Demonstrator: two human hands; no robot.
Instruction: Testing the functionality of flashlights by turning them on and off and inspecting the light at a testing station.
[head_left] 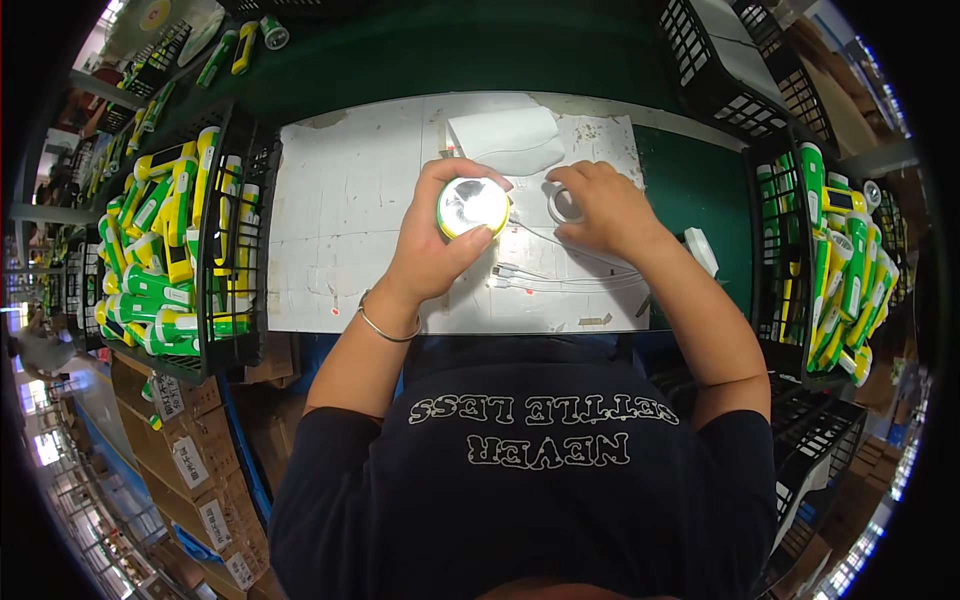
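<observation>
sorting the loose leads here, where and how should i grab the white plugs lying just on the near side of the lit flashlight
Probably pinch the plug housings between thumb and fingertip, coming from the near edge of the white board: they lie flat, cables trailing right, while the left hand and lit flashlight crowd the far side.

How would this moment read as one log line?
left hand: grips lit flashlight; right hand: at white ring; board: cables
</observation>
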